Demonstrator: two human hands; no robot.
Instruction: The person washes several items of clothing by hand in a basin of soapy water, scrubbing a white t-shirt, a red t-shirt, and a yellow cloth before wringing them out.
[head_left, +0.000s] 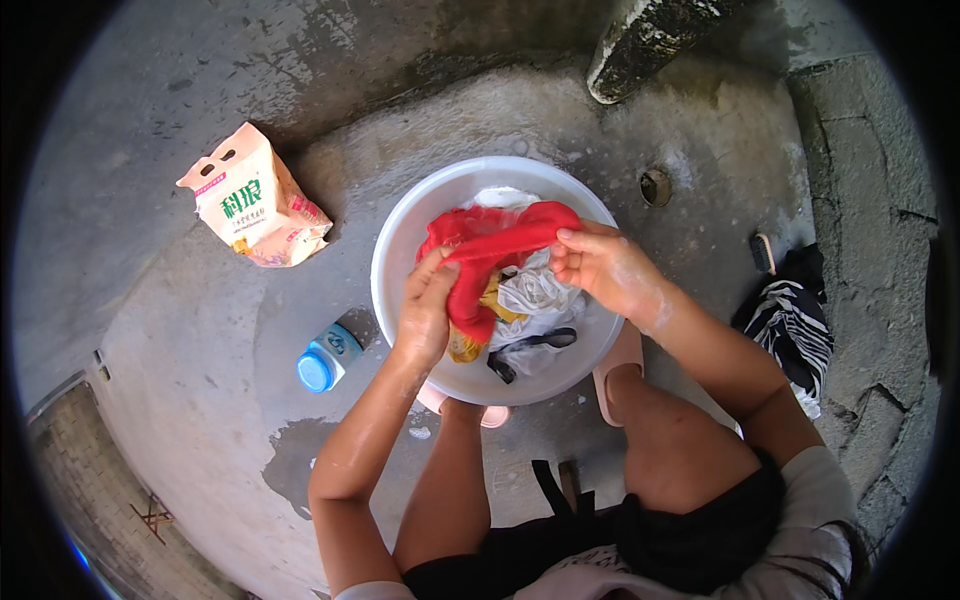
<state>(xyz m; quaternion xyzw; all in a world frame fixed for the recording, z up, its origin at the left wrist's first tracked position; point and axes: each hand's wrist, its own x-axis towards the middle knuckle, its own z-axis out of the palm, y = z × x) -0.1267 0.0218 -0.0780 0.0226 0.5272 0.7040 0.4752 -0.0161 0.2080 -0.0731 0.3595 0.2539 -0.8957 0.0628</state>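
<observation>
A white plastic basin (386, 300) stands on the wet floor by my feet, with wet clothes in it. Both my hands hold a red cloth garment (510, 240) stretched above the basin; part of it bunches at the far left inside. My left hand (431, 304) pinches its left part between thumb and fingers. At its right end my right hand (600, 266) grips the fabric, suds on the wrist. Below the red garment lie white fabric (536, 289), a yellow cloth (495, 300) and a dark strap (551, 337).
On the concrete floor, left, are a pink detergent bag (259, 202) and a blue-lidded container (326, 360). A scrub brush (763, 253) and black-and-white striped cloth (787, 322) lie right. Beyond the basin are a pipe opening (655, 187) and a stained post (637, 52).
</observation>
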